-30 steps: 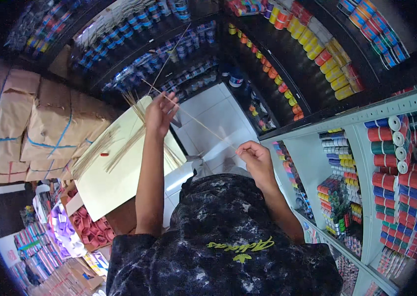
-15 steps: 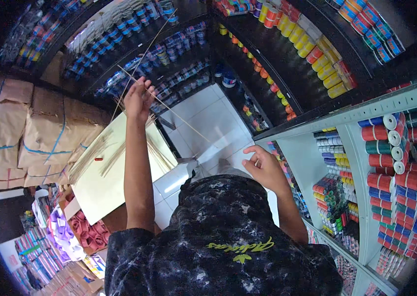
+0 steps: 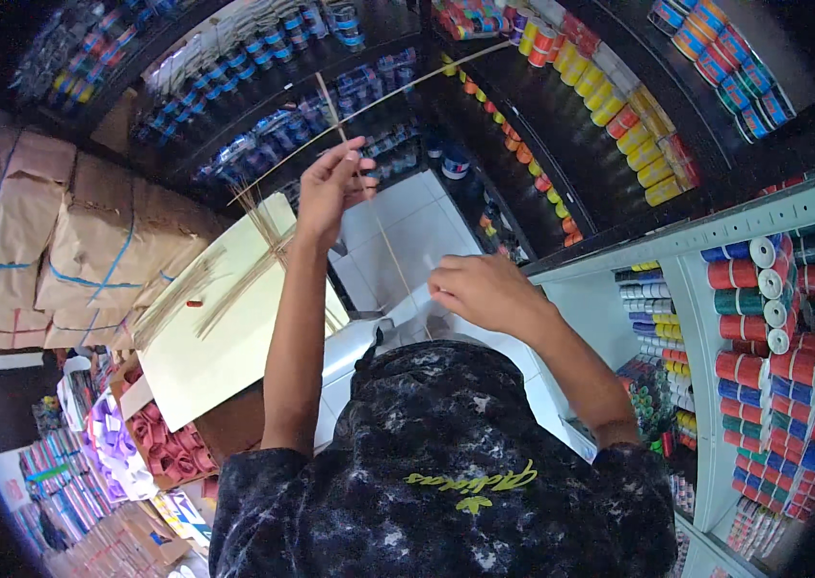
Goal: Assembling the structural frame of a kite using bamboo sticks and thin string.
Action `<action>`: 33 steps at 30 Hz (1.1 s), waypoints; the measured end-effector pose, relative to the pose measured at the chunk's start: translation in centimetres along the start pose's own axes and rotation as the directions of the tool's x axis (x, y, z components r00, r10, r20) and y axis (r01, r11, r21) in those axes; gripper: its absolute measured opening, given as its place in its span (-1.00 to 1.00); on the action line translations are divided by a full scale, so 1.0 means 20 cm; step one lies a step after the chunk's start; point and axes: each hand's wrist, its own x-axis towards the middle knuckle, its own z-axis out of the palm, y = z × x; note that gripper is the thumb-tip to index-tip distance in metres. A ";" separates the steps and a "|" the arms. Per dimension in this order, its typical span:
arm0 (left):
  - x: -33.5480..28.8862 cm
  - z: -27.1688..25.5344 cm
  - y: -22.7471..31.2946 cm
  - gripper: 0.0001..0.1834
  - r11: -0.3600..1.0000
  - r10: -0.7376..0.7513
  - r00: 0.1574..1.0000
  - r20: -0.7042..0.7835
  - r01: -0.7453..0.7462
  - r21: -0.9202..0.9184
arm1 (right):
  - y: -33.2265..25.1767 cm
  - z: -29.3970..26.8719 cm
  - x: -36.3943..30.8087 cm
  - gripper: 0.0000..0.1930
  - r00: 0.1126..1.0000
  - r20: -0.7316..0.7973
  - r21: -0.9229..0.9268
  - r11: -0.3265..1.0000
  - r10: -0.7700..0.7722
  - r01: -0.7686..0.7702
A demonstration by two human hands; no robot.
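Note:
My left hand is raised in the middle, its thumb and fingers pinched on two thin light-brown sticks that cross just above the fingertips. One stick slants down past the hand toward my shirt. The crossing stick runs from the upper right down to the left. My right hand is lower, to the right of the slanting stick's lower part, with fingers curled inward; what they hold, if anything, is hidden. Left of my left forearm, more thin sticks lie in loose bunches on a pale yellow board.
A small red object lies on the board. Paper-wrapped bundles tied with blue cord stand at the left, above a box of pink rolls. Dark shelves with yellow spools rise ahead; a pale rack with coloured spools stands right.
My left hand has moved right with the sticks, and the crossing stick now points to the upper right. My right hand has moved left, its fingers curling in.

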 end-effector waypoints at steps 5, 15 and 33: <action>-0.01 0.09 0.07 -0.66 0.999 -0.011 0.996 0.086 0.008 0.034 | 0.05 0.09 0.21 -0.88 0.977 0.035 -0.222 0.952 -0.209 0.211; -0.02 0.03 0.13 -0.64 0.999 0.027 0.983 0.182 -0.030 0.015 | 0.01 -0.14 0.50 -0.95 0.928 -0.051 -0.465 0.831 -0.368 0.304; -0.16 -0.01 0.26 -0.69 1.000 0.031 0.956 0.291 -0.031 -0.006 | -0.10 -0.44 0.65 -0.85 0.866 -0.389 -0.382 0.910 -0.316 0.161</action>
